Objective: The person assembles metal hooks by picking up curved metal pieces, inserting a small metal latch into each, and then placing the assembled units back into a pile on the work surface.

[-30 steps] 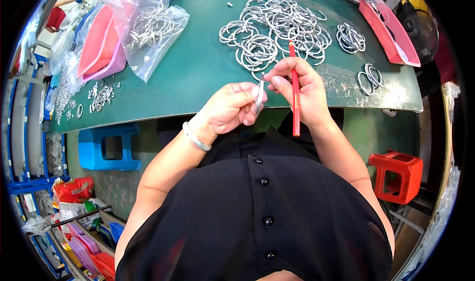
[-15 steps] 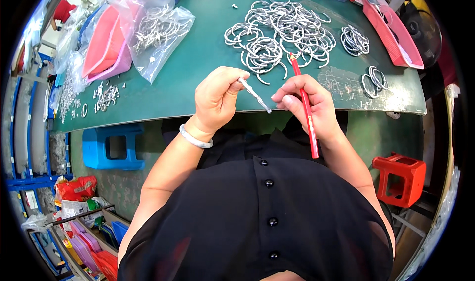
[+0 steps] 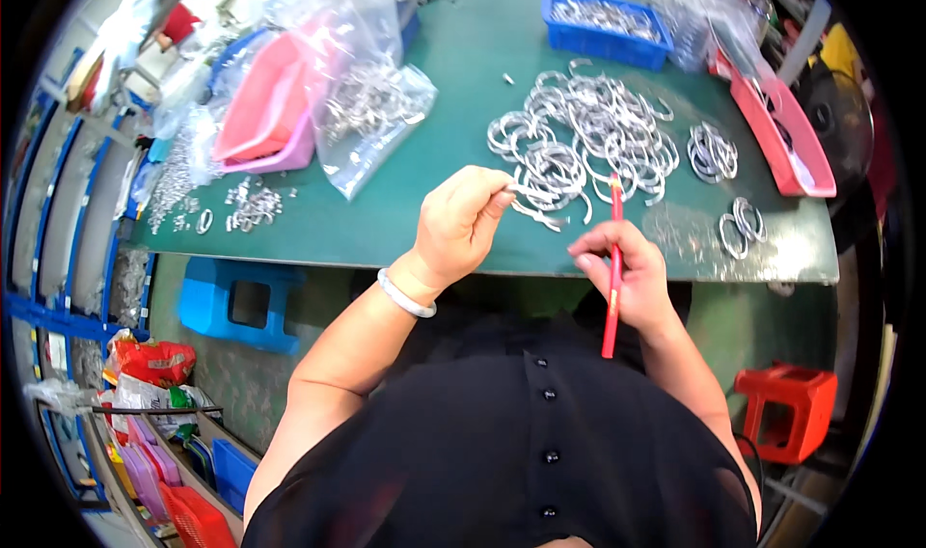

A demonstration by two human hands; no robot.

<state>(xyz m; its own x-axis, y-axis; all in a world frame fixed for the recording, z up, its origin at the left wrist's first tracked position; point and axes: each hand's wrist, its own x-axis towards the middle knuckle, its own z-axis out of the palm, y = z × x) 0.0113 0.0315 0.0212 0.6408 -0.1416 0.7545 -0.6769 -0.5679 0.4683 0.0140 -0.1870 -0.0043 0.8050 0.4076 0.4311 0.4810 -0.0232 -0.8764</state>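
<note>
My left hand [image 3: 457, 224], with a pale bangle on its wrist, is closed in a pinch on a thin silver bangle [image 3: 533, 217]. That piece reaches out from the fingertips and partly blends with the pile behind it. In my right hand [image 3: 633, 273], a red pencil [image 3: 612, 302] stands nearly upright between thumb and fingers, its tip pointing away from me. Beyond both hands lies a heap of open-ended silver bangles [image 3: 617, 123]. Two smaller groups lie to its right: a stacked bunch [image 3: 713, 152] and a few loose bangles [image 3: 742, 228].
The green table [image 3: 463, 143] has its near edge below my hands. Pink baskets [image 3: 265, 114] and a clear bag of silver pieces [image 3: 371, 114] stand at left, near small silver parts [image 3: 253, 207]. A blue bin [image 3: 606, 32] sits far back; a pink tray [image 3: 786, 143] is at right.
The view has shifted, so the table, pile and hands appear lower and more to the right. The held bangle has turned and now overlaps the pile. Both hands keep their grips.
</note>
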